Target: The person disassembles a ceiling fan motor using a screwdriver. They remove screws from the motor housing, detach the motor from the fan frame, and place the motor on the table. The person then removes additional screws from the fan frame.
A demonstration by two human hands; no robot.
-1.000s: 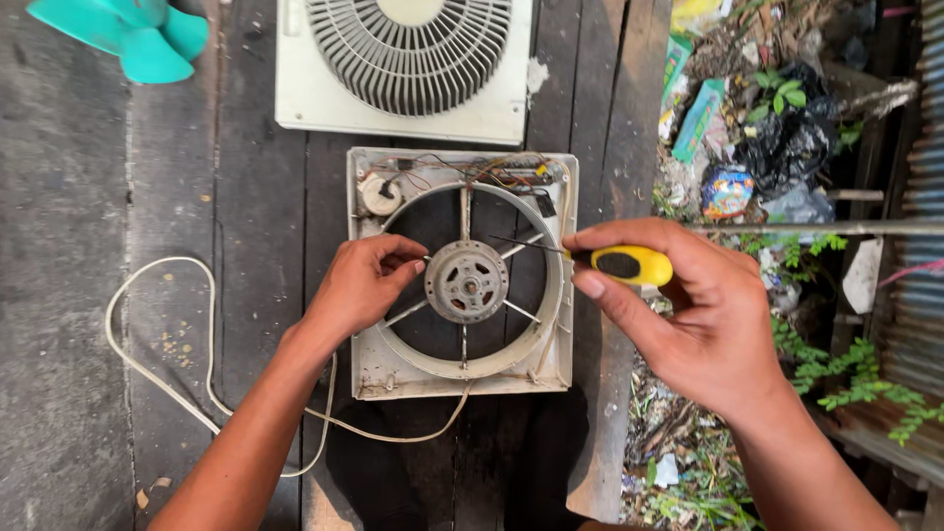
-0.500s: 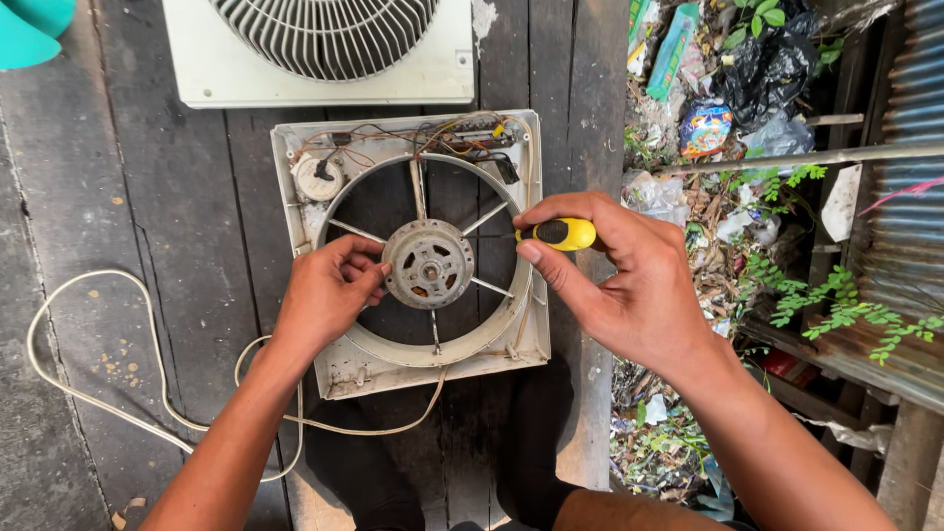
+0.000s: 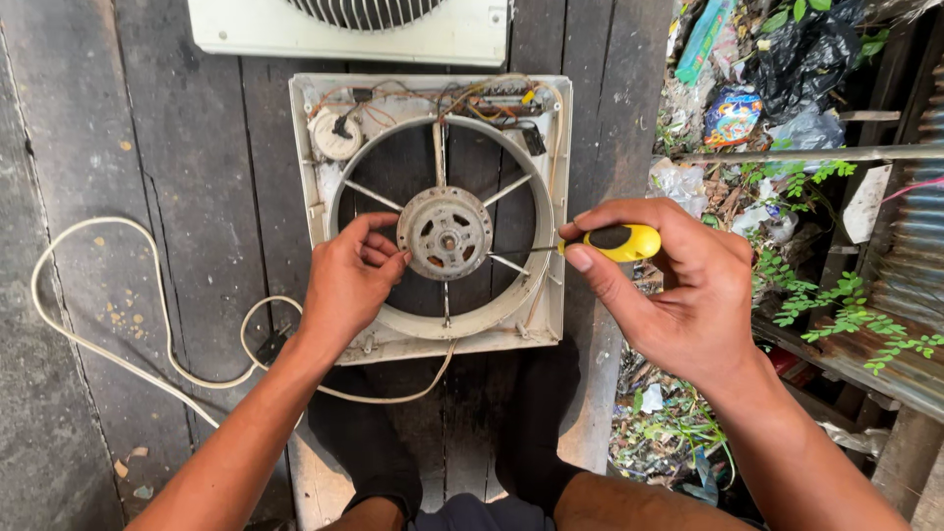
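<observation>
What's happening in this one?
A person sits over an opened box fan frame lying on dark wooden planks. The right hand holds a yellow-handled screwdriver, its shaft pointing sideways at the round motor housing in the centre. The left hand rests fingertips against the motor's left edge. A white power cord loops alongside.

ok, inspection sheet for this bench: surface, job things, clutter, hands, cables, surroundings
Surface: dark weathered planks.
Job things: white fan frame lying flat, motor at centre, wiring exposed along top; yellow screwdriver, tip at motor.
Clutter: white grille above frame.
Hands: left hand fingers at motor edge; right hand grips screwdriver.
Cables: white cord looped left of frame.
Surroundings: litter and plants to the right.
</observation>
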